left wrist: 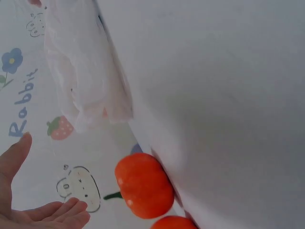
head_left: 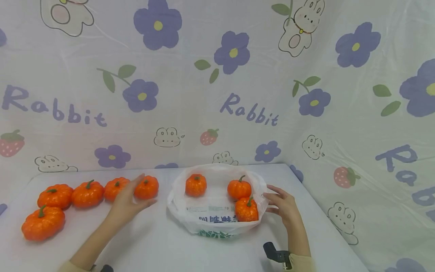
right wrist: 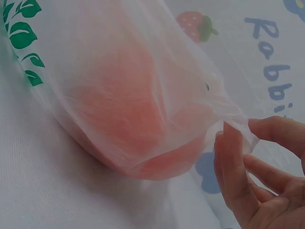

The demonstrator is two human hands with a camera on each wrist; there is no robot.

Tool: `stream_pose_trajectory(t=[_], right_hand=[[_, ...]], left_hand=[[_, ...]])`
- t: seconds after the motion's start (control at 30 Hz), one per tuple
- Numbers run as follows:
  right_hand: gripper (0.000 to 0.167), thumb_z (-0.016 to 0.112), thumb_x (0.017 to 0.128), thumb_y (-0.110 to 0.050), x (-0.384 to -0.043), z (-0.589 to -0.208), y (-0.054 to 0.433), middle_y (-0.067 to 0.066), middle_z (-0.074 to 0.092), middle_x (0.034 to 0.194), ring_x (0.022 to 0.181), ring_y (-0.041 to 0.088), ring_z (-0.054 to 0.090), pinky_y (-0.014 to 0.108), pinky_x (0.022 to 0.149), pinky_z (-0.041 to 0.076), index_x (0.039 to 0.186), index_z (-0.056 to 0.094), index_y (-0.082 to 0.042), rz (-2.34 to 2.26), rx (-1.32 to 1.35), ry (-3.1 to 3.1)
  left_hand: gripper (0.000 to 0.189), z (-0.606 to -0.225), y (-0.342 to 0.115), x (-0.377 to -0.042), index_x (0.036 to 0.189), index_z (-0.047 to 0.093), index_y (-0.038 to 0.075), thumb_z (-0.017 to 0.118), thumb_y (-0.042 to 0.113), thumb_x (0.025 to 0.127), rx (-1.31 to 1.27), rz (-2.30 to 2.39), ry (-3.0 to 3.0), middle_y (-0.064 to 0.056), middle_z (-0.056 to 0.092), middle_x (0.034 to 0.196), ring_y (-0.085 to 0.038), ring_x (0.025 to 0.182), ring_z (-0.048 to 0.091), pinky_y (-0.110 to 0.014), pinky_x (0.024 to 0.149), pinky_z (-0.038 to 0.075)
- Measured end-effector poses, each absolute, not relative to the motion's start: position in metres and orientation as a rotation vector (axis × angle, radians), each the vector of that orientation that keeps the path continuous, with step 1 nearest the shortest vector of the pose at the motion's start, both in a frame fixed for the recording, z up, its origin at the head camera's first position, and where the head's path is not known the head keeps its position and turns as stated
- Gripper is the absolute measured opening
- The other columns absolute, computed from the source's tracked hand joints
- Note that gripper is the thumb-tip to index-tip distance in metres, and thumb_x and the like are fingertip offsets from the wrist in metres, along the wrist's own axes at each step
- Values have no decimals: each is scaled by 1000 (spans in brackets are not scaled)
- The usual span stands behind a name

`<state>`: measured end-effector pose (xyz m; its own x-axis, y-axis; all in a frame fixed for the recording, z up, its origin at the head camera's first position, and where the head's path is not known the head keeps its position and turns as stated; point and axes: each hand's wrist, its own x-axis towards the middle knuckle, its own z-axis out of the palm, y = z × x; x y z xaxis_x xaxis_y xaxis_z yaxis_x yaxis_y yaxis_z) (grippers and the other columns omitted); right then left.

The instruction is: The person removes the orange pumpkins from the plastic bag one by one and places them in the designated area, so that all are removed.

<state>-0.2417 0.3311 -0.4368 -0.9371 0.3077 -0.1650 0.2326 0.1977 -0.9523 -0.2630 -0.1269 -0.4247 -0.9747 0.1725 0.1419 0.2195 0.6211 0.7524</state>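
Observation:
A white plastic bag [head_left: 183, 223] lies with its mouth spread wide, and three small orange pumpkins [head_left: 196, 185] sit inside it, one at the left and two at the right. My right hand [head_left: 284, 206] pinches the bag's right rim between thumb and fingers; the right wrist view shows the thin film [right wrist: 240, 125] caught there. Left of the bag, my left hand [head_left: 124, 204] hovers around a pumpkin [head_left: 147, 187], thumb and fingers spread. In the left wrist view the hand stands apart from the green-stemmed pumpkin [left wrist: 144, 186].
Several more orange pumpkins [head_left: 87, 194] stand in a row on the left of the white table [head_left: 153, 253], one of them [head_left: 43, 223] nearer the front. A cloth [head_left: 190, 83] printed with rabbits and flowers hangs behind and to the right.

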Motion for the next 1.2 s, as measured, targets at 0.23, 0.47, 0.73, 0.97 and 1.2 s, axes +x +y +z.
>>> stream_pose_trajectory(t=[0.23, 0.47, 0.73, 0.97, 1.2], right_hand=[[55, 66, 93, -27, -240, -435, 331, 17, 62, 125, 81, 11, 63, 24, 73, 61, 142, 49, -10, 1870, -534, -2382], [55, 66, 92, -29, -242, -437, 333, 16, 63, 125, 83, 11, 64, 26, 75, 61, 142, 49, -11, 1861, -531, -2385], [54, 64, 94, -29, -241, -435, 331, 23, 56, 134, 84, 12, 64, 27, 77, 61, 143, 48, -12, 1865, -532, -2399], [54, 62, 95, -30, -239, -433, 333, 23, 54, 137, 83, 12, 65, 27, 74, 62, 144, 47, -12, 1884, -550, -2391], [55, 63, 95, -29, -239, -434, 334, 23, 53, 138, 81, 10, 65, 28, 73, 62, 144, 47, -10, 1893, -561, -2377]], left_hand=[[92, -425, -104, -264, 155, 25, 15, 77, 38, 82, -284, -1401, -2816, -15, 30, 159, -40, 147, 26, -61, 111, 35], [89, -426, -82, -265, 153, 30, 14, 79, 34, 81, -361, -1360, -2790, -14, 35, 157, -39, 144, 33, -57, 111, 38], [91, -432, -61, -266, 154, 30, 18, 79, 36, 80, -384, -1395, -2812, -9, 34, 159, -35, 148, 29, -59, 114, 32], [88, -435, -46, -266, 153, 32, 20, 80, 32, 80, -384, -1461, -2804, -7, 37, 158, -33, 148, 30, -59, 114, 34], [86, -440, -30, -267, 152, 35, 21, 80, 31, 80, -424, -1469, -2779, -6, 39, 157, -32, 146, 33, -58, 114, 35]])
